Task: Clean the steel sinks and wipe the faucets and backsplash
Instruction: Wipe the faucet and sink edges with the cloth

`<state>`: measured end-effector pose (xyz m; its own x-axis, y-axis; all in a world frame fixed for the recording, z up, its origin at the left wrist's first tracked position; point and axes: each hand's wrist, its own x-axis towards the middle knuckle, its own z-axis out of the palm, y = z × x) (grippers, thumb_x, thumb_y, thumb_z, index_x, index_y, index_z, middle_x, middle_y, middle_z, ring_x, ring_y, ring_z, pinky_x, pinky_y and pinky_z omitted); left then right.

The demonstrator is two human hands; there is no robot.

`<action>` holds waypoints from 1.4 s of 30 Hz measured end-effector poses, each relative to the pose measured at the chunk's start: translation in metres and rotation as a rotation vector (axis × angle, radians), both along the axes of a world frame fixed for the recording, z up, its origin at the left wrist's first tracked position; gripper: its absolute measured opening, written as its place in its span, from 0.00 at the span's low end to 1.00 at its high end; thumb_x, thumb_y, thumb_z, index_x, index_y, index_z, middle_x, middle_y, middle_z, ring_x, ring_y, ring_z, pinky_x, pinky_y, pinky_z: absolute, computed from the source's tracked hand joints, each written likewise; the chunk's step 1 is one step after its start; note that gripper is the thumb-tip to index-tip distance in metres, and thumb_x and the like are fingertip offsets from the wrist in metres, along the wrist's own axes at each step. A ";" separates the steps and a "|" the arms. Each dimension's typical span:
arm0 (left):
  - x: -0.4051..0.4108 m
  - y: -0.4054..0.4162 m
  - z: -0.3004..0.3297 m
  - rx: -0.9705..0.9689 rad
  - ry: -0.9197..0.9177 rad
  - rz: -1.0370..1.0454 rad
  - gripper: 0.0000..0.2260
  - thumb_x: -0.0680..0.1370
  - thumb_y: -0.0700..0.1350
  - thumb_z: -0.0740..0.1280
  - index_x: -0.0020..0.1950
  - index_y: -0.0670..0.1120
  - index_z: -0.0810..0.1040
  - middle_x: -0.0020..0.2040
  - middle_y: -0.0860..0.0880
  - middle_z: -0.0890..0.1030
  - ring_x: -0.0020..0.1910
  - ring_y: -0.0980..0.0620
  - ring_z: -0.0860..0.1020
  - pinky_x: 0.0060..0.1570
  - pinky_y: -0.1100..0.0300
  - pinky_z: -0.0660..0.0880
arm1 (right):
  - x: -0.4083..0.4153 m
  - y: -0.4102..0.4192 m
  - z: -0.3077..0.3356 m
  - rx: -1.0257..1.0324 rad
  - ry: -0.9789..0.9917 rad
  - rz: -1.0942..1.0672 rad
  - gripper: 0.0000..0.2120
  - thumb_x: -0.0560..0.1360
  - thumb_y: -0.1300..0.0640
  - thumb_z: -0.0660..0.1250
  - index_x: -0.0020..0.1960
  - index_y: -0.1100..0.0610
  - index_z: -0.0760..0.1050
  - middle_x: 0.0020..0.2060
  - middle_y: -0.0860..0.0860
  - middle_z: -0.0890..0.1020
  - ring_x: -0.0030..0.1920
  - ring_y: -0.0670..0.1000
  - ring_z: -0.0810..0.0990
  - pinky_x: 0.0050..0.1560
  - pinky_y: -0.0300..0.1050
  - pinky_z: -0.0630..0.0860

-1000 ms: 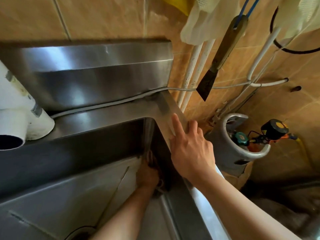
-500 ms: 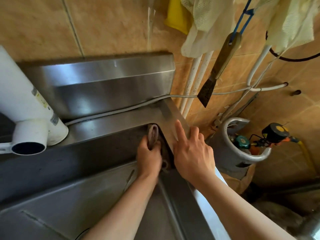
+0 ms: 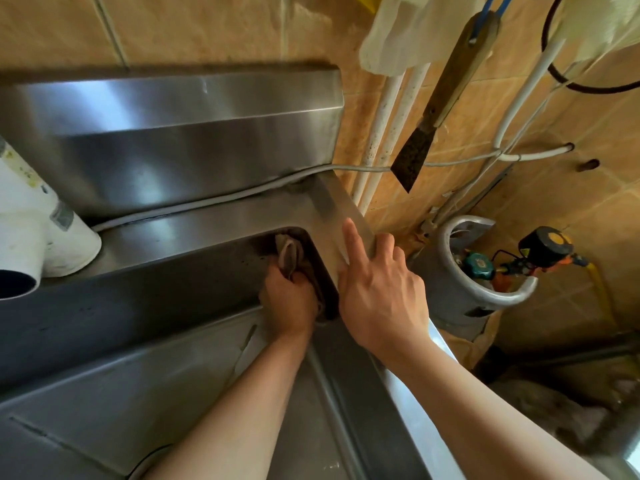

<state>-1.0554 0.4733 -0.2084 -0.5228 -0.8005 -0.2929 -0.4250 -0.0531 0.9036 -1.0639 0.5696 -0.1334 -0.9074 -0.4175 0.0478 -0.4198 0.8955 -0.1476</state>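
Note:
A deep steel sink fills the lower left, with a steel backsplash rising behind its rim. My left hand is inside the basin, shut on a brownish cloth pressed into the far right upper corner. My right hand lies flat on the sink's right rim, with the fingers apart and the index finger stretched forward. No faucet is in view.
A white plastic pipe fitting stands on the rim at the left. A grey cable runs along the backsplash's foot. On the tiled wall hang a scraper, cloths and white pipes. A gas cylinder stands right of the sink.
My left hand has risen with the cloth from low in the sink's corner up to the top of the corner. My right hand has stayed on the rim.

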 end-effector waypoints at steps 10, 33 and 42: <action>0.007 -0.005 -0.073 -0.004 -0.292 -0.153 0.13 0.78 0.41 0.63 0.61 0.39 0.77 0.57 0.34 0.78 0.57 0.35 0.76 0.54 0.50 0.71 | 0.000 0.000 -0.002 -0.011 0.028 0.014 0.27 0.82 0.48 0.49 0.77 0.47 0.42 0.60 0.56 0.66 0.53 0.56 0.71 0.39 0.47 0.62; 0.100 0.035 -0.066 0.212 -0.463 -0.627 0.15 0.72 0.46 0.65 0.57 0.43 0.80 0.56 0.39 0.81 0.57 0.40 0.78 0.56 0.54 0.74 | -0.004 0.001 -0.004 0.009 0.026 0.024 0.27 0.81 0.48 0.52 0.77 0.48 0.46 0.65 0.60 0.65 0.59 0.60 0.70 0.44 0.49 0.64; 0.151 -0.019 0.009 0.595 -0.103 -0.210 0.13 0.78 0.32 0.58 0.59 0.43 0.75 0.45 0.42 0.80 0.40 0.48 0.78 0.32 0.61 0.75 | 0.040 0.001 0.018 -0.181 0.213 0.253 0.18 0.67 0.68 0.71 0.57 0.63 0.77 0.60 0.63 0.72 0.56 0.65 0.74 0.46 0.56 0.77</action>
